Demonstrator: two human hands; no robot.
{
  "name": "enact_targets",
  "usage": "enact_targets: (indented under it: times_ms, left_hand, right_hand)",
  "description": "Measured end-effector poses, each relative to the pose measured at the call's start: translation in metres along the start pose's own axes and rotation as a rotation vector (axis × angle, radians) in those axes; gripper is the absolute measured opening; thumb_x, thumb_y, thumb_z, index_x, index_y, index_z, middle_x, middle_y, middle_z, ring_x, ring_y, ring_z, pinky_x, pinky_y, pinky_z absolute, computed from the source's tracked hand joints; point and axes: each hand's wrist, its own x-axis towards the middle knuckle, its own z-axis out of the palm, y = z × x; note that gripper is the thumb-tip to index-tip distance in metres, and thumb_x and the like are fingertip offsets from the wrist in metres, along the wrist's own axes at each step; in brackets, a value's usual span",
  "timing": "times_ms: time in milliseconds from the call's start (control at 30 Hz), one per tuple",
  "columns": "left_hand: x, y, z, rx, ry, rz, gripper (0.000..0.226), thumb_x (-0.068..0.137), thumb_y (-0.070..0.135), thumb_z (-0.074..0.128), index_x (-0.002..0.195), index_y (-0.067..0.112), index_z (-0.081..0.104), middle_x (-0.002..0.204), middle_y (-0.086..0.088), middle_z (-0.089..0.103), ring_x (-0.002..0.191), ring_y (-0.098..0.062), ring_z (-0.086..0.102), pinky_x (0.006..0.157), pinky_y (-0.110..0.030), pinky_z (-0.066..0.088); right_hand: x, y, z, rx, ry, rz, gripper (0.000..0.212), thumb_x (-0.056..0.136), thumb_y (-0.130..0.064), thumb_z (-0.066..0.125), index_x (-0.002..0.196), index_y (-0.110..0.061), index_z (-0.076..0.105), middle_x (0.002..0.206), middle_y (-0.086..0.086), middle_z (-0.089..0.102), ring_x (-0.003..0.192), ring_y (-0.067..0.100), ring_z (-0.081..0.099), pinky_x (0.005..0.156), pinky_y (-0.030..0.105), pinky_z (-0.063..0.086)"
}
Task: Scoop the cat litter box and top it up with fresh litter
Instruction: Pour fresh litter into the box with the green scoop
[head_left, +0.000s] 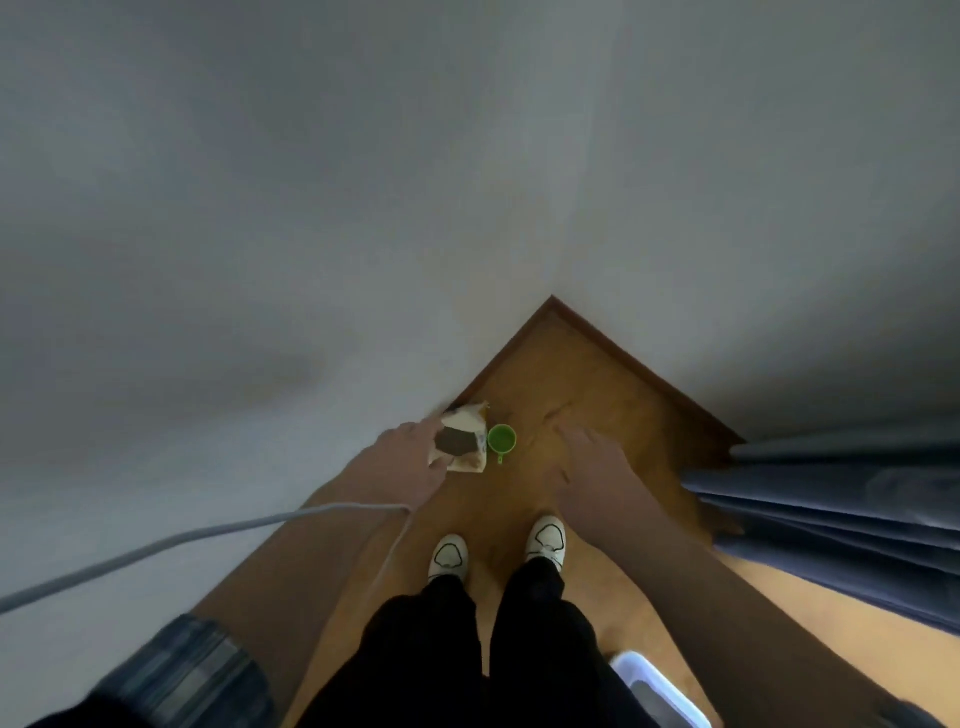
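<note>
head view, looking steeply down into a room corner: pale grey walls (260, 208), dark brown skirting board (649, 369), honey-coloured wooden floor (597, 374).

low against the left wall, an open bag of litter (462, 441), cream outside, dark inside, standing on the floor. just to the right of the bag, close beside it, a small green cup (501, 438), mouth up, short handle pointing back toward the feet.

left hand (410, 457) stretched forward to the bag's left side, one finger along the upper edge, thumb near the lower edge. blurred; cannot tell whether gripping the bag or only touching.

right hand (592, 467) held out over bare floor to the right of the cup, apart from both cup and bag. fingers straight and slightly spread, holding nothing, also blurred.

both forearms bare, with a rolled checked sleeve (182, 670) at the lower left. below the hands, two white shoes (449, 556) side by side and black trousers (467, 649).

grey cable (208, 535) running in from the left edge to a point under the left wrist, then dropping toward the legs.

blue-grey curtain (831, 519) in folds on the right, reaching the floor.

at the bottom edge, right of the legs, one corner of a white litter box (639, 670), mostly out of frame, well apart from the bag.
</note>
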Motion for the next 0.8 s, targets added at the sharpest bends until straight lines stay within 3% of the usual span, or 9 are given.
enact_targets:
  times_ms: [133, 200, 267, 333, 400, 500, 600, 700, 800]
  left_hand:
    - [0.023, -0.005, 0.031, -0.104, 0.019, -0.100, 0.050, 0.097, 0.034, 0.047, 0.146, 0.027, 0.040, 0.145, 0.000, 0.048, 0.129, -0.021, 0.050, 0.103, -0.035, 0.041]
    - [0.042, -0.017, 0.046, -0.134, -0.015, -0.133, 0.050, 0.096, 0.033, 0.045, 0.146, 0.030, 0.039, 0.143, 0.000, 0.051, 0.124, -0.021, 0.054, 0.102, -0.037, 0.045]
    - [0.067, -0.034, 0.064, -0.147, -0.050, -0.145, 0.049, 0.095, 0.039, 0.043, 0.143, 0.031, 0.040, 0.137, 0.001, 0.055, 0.117, -0.020, 0.057, 0.097, -0.040, 0.049]
    - [0.092, -0.049, 0.085, -0.156, -0.068, -0.152, 0.047, 0.097, 0.041, 0.044, 0.142, 0.029, 0.041, 0.136, 0.001, 0.055, 0.114, -0.019, 0.058, 0.092, -0.036, 0.049]
    - [0.122, -0.065, 0.109, -0.149, -0.086, -0.161, 0.045, 0.099, 0.037, 0.045, 0.142, 0.026, 0.041, 0.135, 0.001, 0.055, 0.108, -0.016, 0.057, 0.083, -0.029, 0.046]
    - [0.166, -0.092, 0.152, -0.207, -0.146, -0.181, 0.043, 0.099, 0.031, 0.045, 0.141, 0.024, 0.041, 0.120, 0.002, 0.058, 0.084, -0.006, 0.054, 0.062, -0.021, 0.039]
    - [0.215, -0.117, 0.202, -0.280, -0.130, -0.230, 0.031, 0.099, 0.027, 0.044, 0.128, 0.021, 0.052, 0.104, 0.009, 0.059, 0.074, 0.003, 0.048, 0.060, -0.017, 0.037]
    - [0.254, -0.133, 0.244, -0.317, -0.135, -0.259, 0.021, 0.103, 0.018, 0.040, 0.107, 0.012, 0.059, 0.091, 0.002, 0.058, 0.075, -0.012, 0.057, 0.058, -0.016, 0.037]
    - [0.299, -0.151, 0.287, -0.512, -0.041, -0.390, 0.022, 0.098, 0.020, 0.044, 0.078, 0.023, 0.052, 0.083, -0.004, 0.058, 0.075, -0.022, 0.057, 0.062, -0.029, 0.049]
  right_hand:
    - [0.057, 0.032, 0.027, 0.007, -0.006, 0.012, 0.055, 0.090, -0.035, 0.047, 0.142, -0.018, 0.045, 0.118, 0.008, 0.057, 0.102, 0.021, 0.055, 0.093, 0.041, 0.050]
    - [0.086, 0.046, 0.046, 0.014, -0.028, 0.062, 0.033, 0.088, -0.036, 0.050, 0.117, -0.021, 0.053, 0.101, 0.002, 0.056, 0.090, 0.019, 0.056, 0.078, 0.034, 0.048]
    - [0.118, 0.055, 0.068, 0.011, -0.069, 0.079, 0.032, 0.078, -0.049, 0.036, 0.098, -0.026, 0.044, 0.088, -0.001, 0.047, 0.080, 0.019, 0.048, 0.069, 0.033, 0.041]
    - [0.145, 0.062, 0.090, -0.003, -0.098, 0.115, 0.040, 0.089, -0.043, 0.039, 0.118, -0.018, 0.051, 0.087, -0.003, 0.040, 0.086, 0.020, 0.042, 0.074, 0.034, 0.036]
    - [0.176, 0.075, 0.114, -0.015, -0.115, 0.133, 0.042, 0.100, -0.025, 0.045, 0.138, -0.007, 0.045, 0.084, -0.006, 0.035, 0.083, 0.015, 0.039, 0.078, 0.032, 0.031]
    - [0.219, 0.096, 0.162, -0.032, -0.136, 0.107, 0.038, 0.101, -0.022, 0.044, 0.133, -0.002, 0.046, 0.084, -0.002, 0.042, 0.081, 0.015, 0.041, 0.071, 0.027, 0.031]
    - [0.262, 0.123, 0.218, 0.006, -0.121, 0.075, 0.037, 0.098, -0.025, 0.047, 0.132, -0.010, 0.049, 0.105, 0.001, 0.057, 0.083, 0.012, 0.047, 0.071, 0.026, 0.037]
    - [0.305, 0.145, 0.267, 0.062, -0.125, 0.093, 0.038, 0.096, -0.020, 0.050, 0.133, -0.010, 0.049, 0.099, -0.002, 0.055, 0.078, 0.009, 0.049, 0.068, 0.025, 0.038]
    - [0.341, 0.165, 0.308, 0.081, -0.140, 0.090, 0.045, 0.097, -0.018, 0.048, 0.142, -0.016, 0.041, 0.115, 0.000, 0.057, 0.079, 0.004, 0.050, 0.068, 0.024, 0.040]
